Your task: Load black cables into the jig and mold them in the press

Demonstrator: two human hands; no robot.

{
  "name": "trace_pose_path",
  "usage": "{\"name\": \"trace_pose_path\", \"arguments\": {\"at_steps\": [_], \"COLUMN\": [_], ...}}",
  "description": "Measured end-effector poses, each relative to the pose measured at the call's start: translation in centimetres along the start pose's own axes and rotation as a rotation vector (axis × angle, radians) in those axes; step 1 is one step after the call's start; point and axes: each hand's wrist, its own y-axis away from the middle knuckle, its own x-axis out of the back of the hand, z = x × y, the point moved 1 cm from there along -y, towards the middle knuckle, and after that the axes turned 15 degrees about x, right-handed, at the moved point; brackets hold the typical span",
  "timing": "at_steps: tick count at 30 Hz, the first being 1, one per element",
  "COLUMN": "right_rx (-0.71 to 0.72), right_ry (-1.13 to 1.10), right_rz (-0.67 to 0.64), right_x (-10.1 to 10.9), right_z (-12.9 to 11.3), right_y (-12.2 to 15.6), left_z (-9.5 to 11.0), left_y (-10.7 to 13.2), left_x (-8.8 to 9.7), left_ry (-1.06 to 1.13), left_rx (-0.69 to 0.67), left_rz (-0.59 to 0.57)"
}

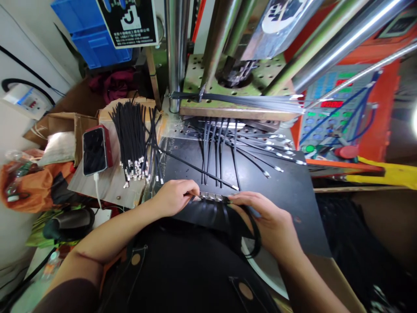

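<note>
My left hand (172,198) and my right hand (257,217) pinch opposite ends of a row of metal cable terminals (211,197) on a black mat (280,204). Black cables (250,230) run from that row and loop down towards my lap. Further up the mat lie several loose black cables with metal ends (254,158), just beyond my fingers. A thick bundle of similar cables (132,143) rests on cardboard to the left of my left hand. Part of the terminal row is hidden by my fingers.
A press with a perforated green plate (234,74) and steel columns (176,48) stands ahead, with a cable bunch (237,101) along the plate's edge. A control panel (332,113) is at right. A phone in a red case (96,150) lies at left, near a blue crate (87,30).
</note>
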Motion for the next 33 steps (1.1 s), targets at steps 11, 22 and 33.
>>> {"name": "trace_pose_path", "arguments": {"at_steps": [11,22,33], "right_rx": [0.225,0.162,-0.158], "right_ry": [0.229,0.149,0.265], "right_rz": [-0.049,-0.032,-0.561], "right_x": [-1.1,-1.1,-2.2], "right_z": [0.1,-3.0,3.7], "right_y": [0.3,-4.2,-7.2], "left_z": [-0.8,3.4,-1.5], "left_y": [0.1,-0.1,2.3], "left_x": [0.2,0.9,0.5], "left_ry": [-0.079,0.058,-0.027], "left_rx": [-0.075,-0.361,-0.250], "left_rz": [-0.004,0.289,0.375]}}
